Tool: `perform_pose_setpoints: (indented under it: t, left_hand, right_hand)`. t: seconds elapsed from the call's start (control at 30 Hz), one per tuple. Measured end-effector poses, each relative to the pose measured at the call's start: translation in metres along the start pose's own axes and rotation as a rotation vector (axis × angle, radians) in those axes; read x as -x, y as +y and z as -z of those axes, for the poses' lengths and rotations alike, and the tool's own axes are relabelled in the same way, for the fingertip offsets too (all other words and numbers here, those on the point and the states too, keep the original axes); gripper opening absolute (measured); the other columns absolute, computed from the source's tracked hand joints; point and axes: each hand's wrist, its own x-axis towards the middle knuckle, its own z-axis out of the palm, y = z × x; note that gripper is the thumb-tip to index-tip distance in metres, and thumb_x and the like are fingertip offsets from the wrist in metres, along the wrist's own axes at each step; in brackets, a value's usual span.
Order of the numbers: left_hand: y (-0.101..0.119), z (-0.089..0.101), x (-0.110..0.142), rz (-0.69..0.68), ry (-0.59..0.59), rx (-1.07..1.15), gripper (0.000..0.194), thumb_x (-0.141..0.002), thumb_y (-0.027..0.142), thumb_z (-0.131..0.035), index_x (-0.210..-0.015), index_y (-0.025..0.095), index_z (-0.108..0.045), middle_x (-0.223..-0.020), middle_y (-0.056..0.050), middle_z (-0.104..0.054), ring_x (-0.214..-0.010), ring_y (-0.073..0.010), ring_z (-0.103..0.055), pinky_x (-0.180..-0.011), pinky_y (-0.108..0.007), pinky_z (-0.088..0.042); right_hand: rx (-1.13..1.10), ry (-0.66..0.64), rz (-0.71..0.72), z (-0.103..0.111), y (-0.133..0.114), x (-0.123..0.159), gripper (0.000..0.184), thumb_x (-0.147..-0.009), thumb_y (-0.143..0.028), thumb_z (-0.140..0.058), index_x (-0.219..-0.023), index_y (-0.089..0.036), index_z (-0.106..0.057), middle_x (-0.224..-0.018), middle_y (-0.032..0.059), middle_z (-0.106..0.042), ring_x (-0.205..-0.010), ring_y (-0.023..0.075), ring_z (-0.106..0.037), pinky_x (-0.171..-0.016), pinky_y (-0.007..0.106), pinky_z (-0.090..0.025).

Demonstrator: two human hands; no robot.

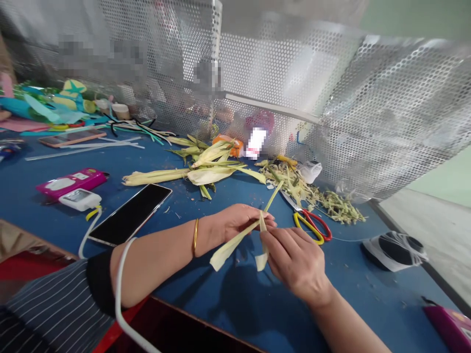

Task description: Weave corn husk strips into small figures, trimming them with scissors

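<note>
Strips of pale corn husk (pixel 232 246) cross between my two hands, above the near part of the blue table. My left hand (pixel 241 220), with a gold bangle at its wrist, pinches the strips near where they cross; one strip pokes up past the fingertips. My right hand (pixel 296 262) is closed on the husk from the other side, and a short wide end hangs below its fingers. Behind the right hand lie scissors (pixel 311 225) with one red and one yellow handle. Farther back rests a bundle of corn husks (pixel 211 166).
Shredded husk scraps (pixel 312 189) lie at the back right, before a perforated metal screen (pixel 272 73). A spool of white thread (pixel 395 250) stands at right. To the left are a black phone (pixel 132 213), a purple power bank (pixel 73 182) and a white cable (pixel 119 294).
</note>
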Motion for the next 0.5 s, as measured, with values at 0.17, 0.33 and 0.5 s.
perform_pose_setpoints:
  t: [0.17, 0.33, 0.5]
  left_hand:
    - [0.009, 0.005, 0.000, -0.022, 0.034, 0.069, 0.017, -0.087, 0.013, -0.059, -0.074, 0.008, -0.069, -0.069, -0.005, -0.069, -0.057, -0.0069, -0.065, -0.038, -0.011, -0.036]
    - [0.011, 0.014, -0.004, 0.053, 0.036, 0.137, 0.014, -0.086, 0.010, -0.059, -0.079, 0.008, -0.070, -0.074, -0.008, -0.072, -0.064, -0.0101, -0.070, -0.040, -0.010, -0.042]
    - [0.015, 0.020, -0.006, 0.087, -0.017, 0.184, 0.012, -0.086, 0.009, -0.058, -0.085, 0.007, -0.070, -0.081, -0.010, -0.075, -0.069, -0.0133, -0.072, -0.029, -0.008, -0.031]
  right_hand:
    - [0.101, -0.061, 0.021, -0.003, 0.004, 0.001, 0.020, -0.093, -0.008, -0.046, -0.094, -0.010, -0.066, -0.078, 0.0088, -0.068, -0.068, 0.0190, -0.058, -0.065, 0.034, -0.037]
    - [0.132, -0.136, 0.081, -0.004, 0.005, -0.001, 0.023, -0.093, -0.008, -0.045, -0.091, -0.010, -0.068, -0.071, 0.0059, -0.064, -0.064, 0.0186, -0.053, -0.062, 0.035, -0.033]
    - [0.101, -0.103, 0.064, -0.002, 0.008, 0.001, 0.025, -0.095, -0.008, -0.042, -0.099, -0.008, -0.067, -0.074, 0.0077, -0.065, -0.069, 0.0186, -0.054, -0.065, 0.034, -0.035]
